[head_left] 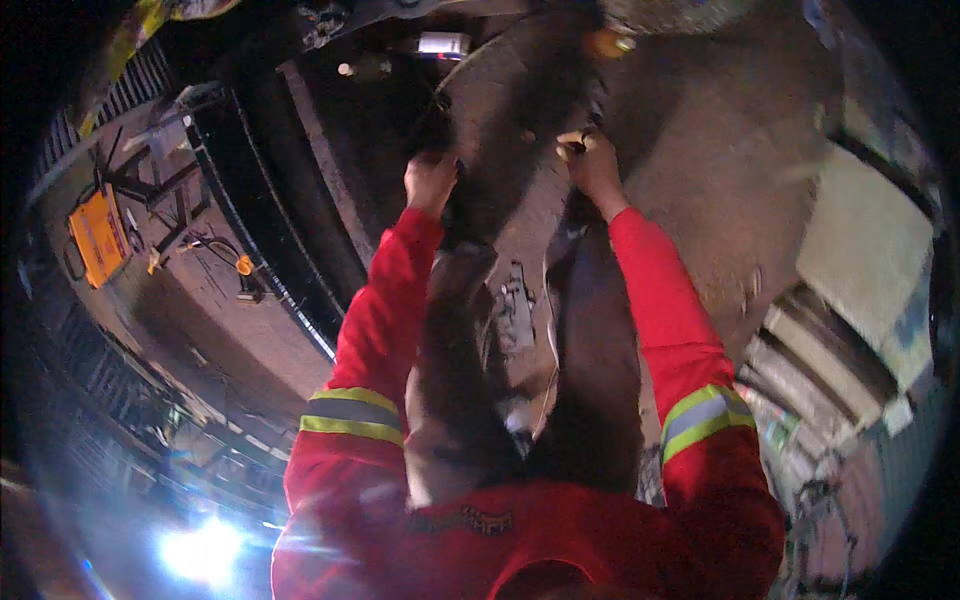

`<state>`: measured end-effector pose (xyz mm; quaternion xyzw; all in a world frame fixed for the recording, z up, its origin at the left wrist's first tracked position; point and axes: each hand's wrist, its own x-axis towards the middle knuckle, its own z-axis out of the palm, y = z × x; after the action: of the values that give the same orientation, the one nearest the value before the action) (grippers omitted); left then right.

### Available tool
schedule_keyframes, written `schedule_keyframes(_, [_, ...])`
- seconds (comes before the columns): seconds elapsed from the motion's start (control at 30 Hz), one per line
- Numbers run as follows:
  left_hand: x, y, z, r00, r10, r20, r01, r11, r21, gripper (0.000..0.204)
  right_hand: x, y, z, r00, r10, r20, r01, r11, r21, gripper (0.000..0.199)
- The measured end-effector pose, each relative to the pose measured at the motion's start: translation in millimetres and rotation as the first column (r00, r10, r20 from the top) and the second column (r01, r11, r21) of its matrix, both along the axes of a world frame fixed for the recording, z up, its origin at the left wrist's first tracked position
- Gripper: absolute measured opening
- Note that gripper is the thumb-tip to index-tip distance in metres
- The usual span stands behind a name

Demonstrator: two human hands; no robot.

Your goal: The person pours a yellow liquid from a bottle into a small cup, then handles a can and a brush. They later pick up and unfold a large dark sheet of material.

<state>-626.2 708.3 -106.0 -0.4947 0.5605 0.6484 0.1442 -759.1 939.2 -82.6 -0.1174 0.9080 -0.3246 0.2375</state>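
My right hand (597, 172) is out ahead at about one o'clock, fingers curled in toward the thumb. A dark slender piece (596, 106) shows at its twelve o'clock, right at the knuckles; I can't tell whether I have it clamped or only have my fingers against it. My left hand (430, 180) is level with it across a gap, nearer eleven o'clock, fingers folded over. The shadow beyond the knuckles is too deep to tell what, if anything, they close on.

I'd judge the step in hand to be working that dark piece low over the ground (720, 180), with both hands apart. The next move probably calls for a sure pinch on the right, the left held steady, and better light, since my shadow falls across the work.

Further out, a flat metal piece (516, 312) lies between my legs, at six o'clock from the gap between my hands. A bottle with a white label (443, 44) is beyond my left hand at twelve. A long black beam (255, 205) runs by at nine to ten, with an orange case (99, 236) past it. At three to four sits a pale board (868, 250).
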Motion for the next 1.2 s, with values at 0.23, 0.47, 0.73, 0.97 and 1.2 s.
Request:
schedule_keyframes(0.23, [-106.7,-2.3,-238.6,0.837,0.468,-0.284,-0.547,0.705,-0.451,0.077,1.2,-2.7,-192.2,0.861,0.508,-0.042,-0.484,0.841,0.242,0.028])
schedule_keyframes(0.47, [-154.6,-43.5,-275.6,0.849,0.466,-0.25,-0.529,0.745,-0.407,0.055,7.7,45.4,-253.9,0.882,0.447,-0.152,-0.443,0.895,0.059,0.04])
schedule_keyframes(0.73, [-161.4,-19.4,-206.3,0.862,0.46,-0.211,-0.496,0.853,-0.164,0.051,18.0,44.7,-272.4,0.707,0.668,-0.232,-0.659,0.741,0.127,0.034])
schedule_keyframes(0.97, [-135.7,-23.7,-275.2,0.715,0.48,-0.509,-0.642,0.74,-0.203,0.059,32.0,28.9,-266.8,0.602,0.775,-0.193,-0.699,0.628,0.343,0.026])
schedule_keyframes(1.2, [-102.7,11.7,-213.8,0.653,0.174,-0.737,-0.5,0.831,-0.246,0.071,34.2,21.3,-251.6,0.574,0.78,-0.251,-0.696,0.626,0.351,0.023])
